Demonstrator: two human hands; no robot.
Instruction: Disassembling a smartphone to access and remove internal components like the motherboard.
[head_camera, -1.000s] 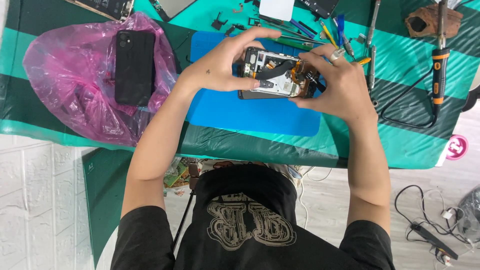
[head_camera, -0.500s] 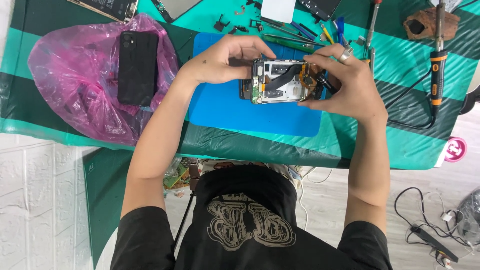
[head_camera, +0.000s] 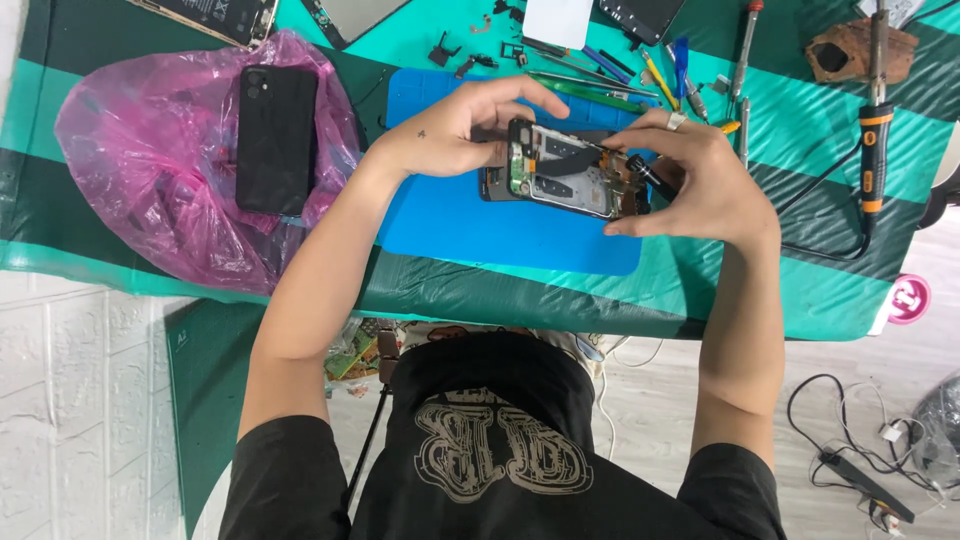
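My left hand (head_camera: 455, 135) pinches opened phone (head_camera: 560, 172) at 9 o'clock edge, over blue mat (head_camera: 450, 215). Right hand (head_camera: 700, 180) closed round black tool (head_camera: 648, 176) at 3 o'clock. Phone light, stiff, innards fragile: I hold by frame only.

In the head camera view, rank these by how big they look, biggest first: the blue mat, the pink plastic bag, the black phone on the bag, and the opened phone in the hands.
1. pink plastic bag and blue mat: too alike to rank, the mat partly hidden
2. black phone
3. opened phone, partly covered by fingers
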